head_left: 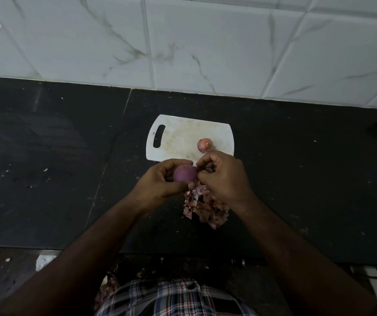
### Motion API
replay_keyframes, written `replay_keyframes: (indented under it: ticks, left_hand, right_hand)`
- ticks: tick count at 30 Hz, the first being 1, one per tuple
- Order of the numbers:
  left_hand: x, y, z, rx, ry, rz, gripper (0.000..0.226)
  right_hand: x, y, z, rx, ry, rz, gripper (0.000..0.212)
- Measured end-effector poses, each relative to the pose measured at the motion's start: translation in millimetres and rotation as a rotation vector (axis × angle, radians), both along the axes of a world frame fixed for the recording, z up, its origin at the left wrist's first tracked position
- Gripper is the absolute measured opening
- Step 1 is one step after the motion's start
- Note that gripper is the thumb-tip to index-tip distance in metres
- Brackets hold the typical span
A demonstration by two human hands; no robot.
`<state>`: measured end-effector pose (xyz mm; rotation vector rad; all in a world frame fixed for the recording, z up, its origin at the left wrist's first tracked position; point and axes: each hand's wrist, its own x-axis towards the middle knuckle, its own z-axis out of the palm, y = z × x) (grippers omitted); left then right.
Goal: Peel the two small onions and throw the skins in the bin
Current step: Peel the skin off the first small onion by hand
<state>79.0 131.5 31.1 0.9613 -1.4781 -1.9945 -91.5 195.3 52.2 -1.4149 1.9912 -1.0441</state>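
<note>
My left hand grips a smooth purple onion just in front of the white cutting board. My right hand has its fingertips curled against the right end of that onion, pinching at it. A second small onion, pinkish with a dry tip, lies on the right part of the board, just beyond my right hand. A heap of pink and brown skins lies on the dark counter under my wrists. No bin is in view.
The dark stone counter runs left and right, backed by a white marbled tile wall. Its front edge lies near my body. A few skin scraps lie below the counter edge on the left.
</note>
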Motion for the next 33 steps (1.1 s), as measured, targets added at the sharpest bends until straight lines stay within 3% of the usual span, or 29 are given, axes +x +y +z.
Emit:
replay_keyframes:
  ticks: [5,10,12,16,24,33]
  left_hand:
    - [1,-1,-4,0.11,0.033,-0.022,0.054]
    - [4,-4,-8,0.071,0.0,-0.037,0.053]
    - [3,-5,-9,0.053,-0.007,-0.056,0.058]
    - [3,-6,-10,-0.093,-0.096,-0.078,0.068]
    - [-1,2,-1,-0.412,-0.257,-0.029,0.061]
    - [1,7,-2,-0.456,-0.256,-0.004,0.054]
  right_hand:
    - [-16,4,-7,0.154,0.006,0.087,0.014]
    - [-18,6,7,0.133,-0.166,0.139,0.028]
    - [-14,7,13,0.14,-0.149,0.212,0.036]
    - [-10,9,15,0.152,-0.073,0.262,0.046]
    - [-1,9,12,0.08,0.031,0.23,0.036]
    - [6,11,4,0.014,0.091,0.224,0.031]
